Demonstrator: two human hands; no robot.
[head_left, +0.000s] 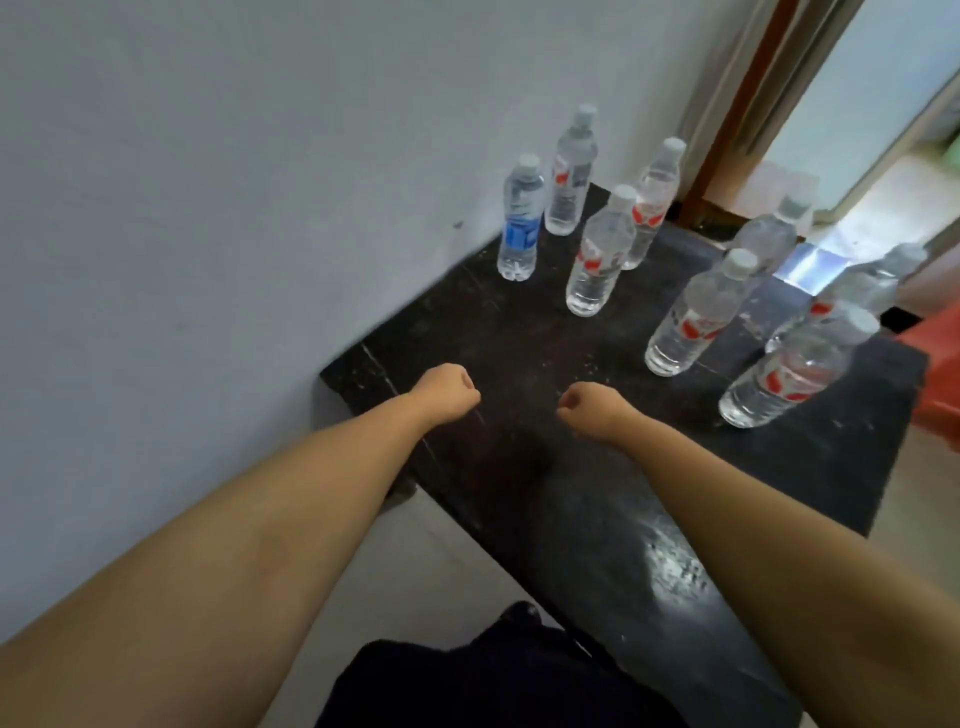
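Centre, the black tabletop (519, 338) looks like polished stone, glossy with pale scratches. Upper right, the bottles (592, 260) are clear smooth plastic. Left, the wall (208, 208) is matt paint. Bottom, dark cloth (467, 686).

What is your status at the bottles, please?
Both fisted, empty: left hand, right hand. Ahead, red-label bottle upright, untouched. Nothing in between.

Grey wall (208, 156), red plastic object (941, 379)

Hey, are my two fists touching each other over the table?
Apart. The head view shows the left hand and right hand both curled, with a strip of dark table plainly visible between them.
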